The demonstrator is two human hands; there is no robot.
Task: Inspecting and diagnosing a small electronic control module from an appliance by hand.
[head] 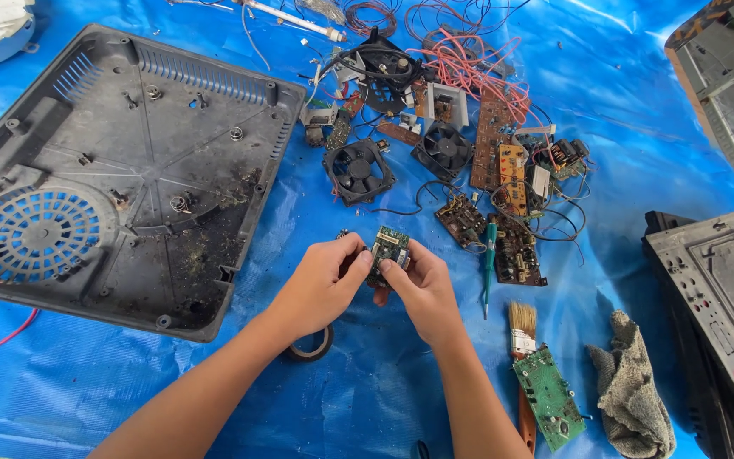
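Observation:
Both hands meet at the middle of the head view over a blue tarp point(639, 110). My left hand point(320, 285) and my right hand point(422, 289) together grip a small green circuit board point(390, 248) with a metal part on it, tilted up toward me. A roll of dark tape point(312, 347) lies on the tarp just under my left wrist. To the right of my right hand lies a green-handled screwdriver point(488, 259).
A large black plastic appliance base point(121, 170) with a fan grille lies at left. Two black fans point(358, 170), several brown circuit boards point(503, 170) and red wires lie beyond. A brush point(522, 327), a green board point(548, 395), a grey rag point(635, 391) and another black housing point(724, 297) lie right.

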